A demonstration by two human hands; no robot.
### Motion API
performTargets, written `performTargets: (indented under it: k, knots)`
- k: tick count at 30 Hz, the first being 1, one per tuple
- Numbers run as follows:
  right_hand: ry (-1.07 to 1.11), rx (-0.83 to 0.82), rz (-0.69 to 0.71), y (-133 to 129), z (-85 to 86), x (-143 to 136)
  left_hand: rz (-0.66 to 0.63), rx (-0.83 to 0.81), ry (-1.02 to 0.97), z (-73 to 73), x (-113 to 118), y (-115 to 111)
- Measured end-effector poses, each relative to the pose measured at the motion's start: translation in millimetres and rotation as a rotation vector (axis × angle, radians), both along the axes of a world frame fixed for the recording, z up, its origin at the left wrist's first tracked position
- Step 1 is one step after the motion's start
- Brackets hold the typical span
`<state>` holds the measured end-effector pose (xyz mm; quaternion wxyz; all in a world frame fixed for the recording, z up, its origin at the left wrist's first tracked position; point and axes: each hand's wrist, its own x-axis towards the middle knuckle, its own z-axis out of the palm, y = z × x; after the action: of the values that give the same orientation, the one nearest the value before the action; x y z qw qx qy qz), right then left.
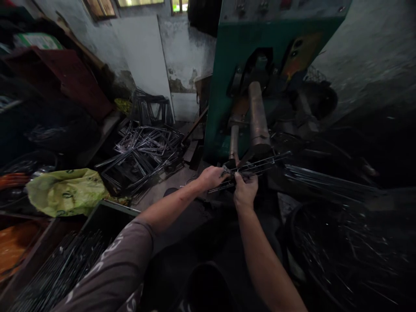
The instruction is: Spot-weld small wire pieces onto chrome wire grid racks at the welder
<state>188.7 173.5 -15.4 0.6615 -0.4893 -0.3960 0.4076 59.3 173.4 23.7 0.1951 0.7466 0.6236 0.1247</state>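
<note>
My left hand [212, 177] and right hand [246, 188] are close together just below the front of the green machine [224, 65], fingers of both pinched shut on a wire frame [267, 163]. It's thin, straight metal wire, dull grey w/ a bit of shine, w/ its long side running out past my right hand. Exact grip pts are too dark to make out.

Over the frame, two round metal bars stick out of the machine: thick bar [259, 117], coppery & scuffed, & thin bar [234, 141]. Phone [296, 54] w/ round camera lenses sits on the machine's face, RH side; no brand I can read.

Left of the machine: tangled pile of wire frames [143, 154], angular & shiny, & a flat white board [143, 56] vs. the stained wall [186, 52]. Farther left, crumpled yellow bag [66, 190] w/ small dark round marks, & nearer me a box of thin rods [65, 264]. My grey sleeve [120, 260] has white lettering, cut by folds, can't read it.

Right of the machine & nearer me: big black tub [299, 242] w/ loose wire bits.
</note>
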Motion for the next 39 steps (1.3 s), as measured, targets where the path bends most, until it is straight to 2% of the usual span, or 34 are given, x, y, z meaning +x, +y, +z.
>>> performTargets:
  k: [5, 8, 14, 21, 30, 39]
  knots:
    - [0.12, -0.055, 0.097, -1.5, 1.6, -2.4, -0.034, 0.062, -0.026, -1.3, -0.4, 0.1]
    - [0.188, -0.128, 0.11, -5.3, -0.3, 3.9, -0.036, 0.067, -0.034, 1.0, -0.3, -1.5]
    - [-0.028, -0.256, 0.081, -10.8, -17.9, 33.5, 0.004, 0.066, -0.03, 2.6, 3.9, 1.5]
    - [-0.001, -0.416, 0.113, -10.9, -25.9, 41.6, -0.03, 0.053, -0.039, 1.6, 15.7, 15.7]
    - [-0.049, -0.481, 0.212, -10.0, -30.8, 45.3, -0.031, 0.059, -0.058, 1.2, 18.1, 17.2]
    - [-0.152, -0.445, 0.25, -12.3, -36.7, 45.1, -0.028, 0.043, -0.066, 3.4, 20.5, 19.5]
